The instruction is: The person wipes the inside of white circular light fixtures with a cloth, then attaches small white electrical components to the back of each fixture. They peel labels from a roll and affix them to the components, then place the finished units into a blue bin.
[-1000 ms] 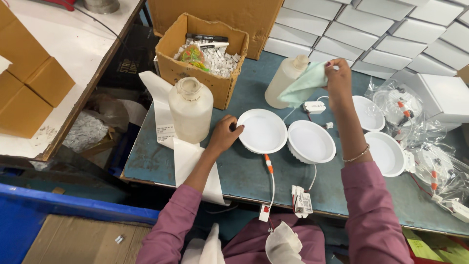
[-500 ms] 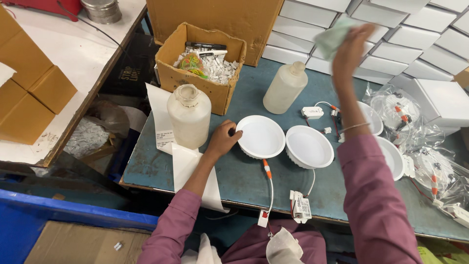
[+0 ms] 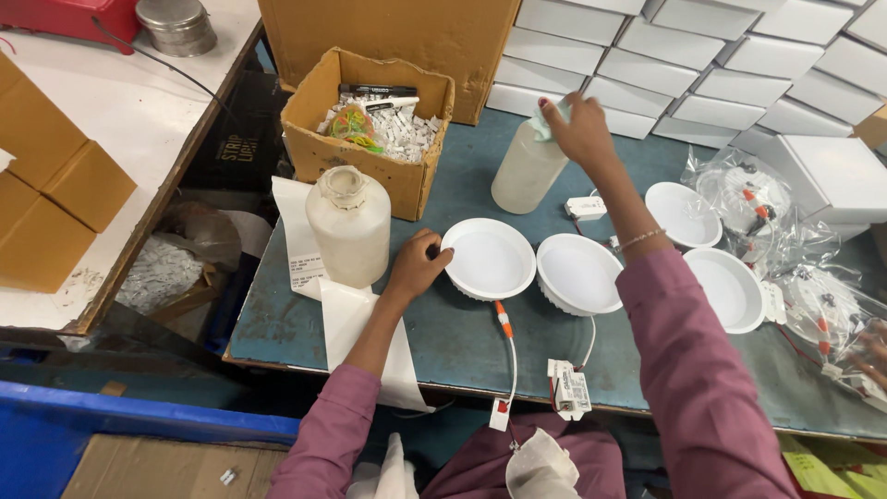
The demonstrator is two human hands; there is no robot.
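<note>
Blue table (image 3: 462, 342) crowded – near edge holds bare strip, driver box (image 3: 568, 388) and wires hang over it. Back blocked by stacked white boxes (image 3: 702, 83) and open carton (image 3: 370, 139). Left hand (image 3: 416, 268) curled, fingers gripping rim of round white lamp (image 3: 488, 259), beside big jug (image 3: 348, 226). Right hand (image 3: 577, 129) up top, closed on pale green cloth (image 3: 545, 118), pressing it onto white bottle (image 3: 528, 166) – second lamp (image 3: 578, 273) just beside first
</note>
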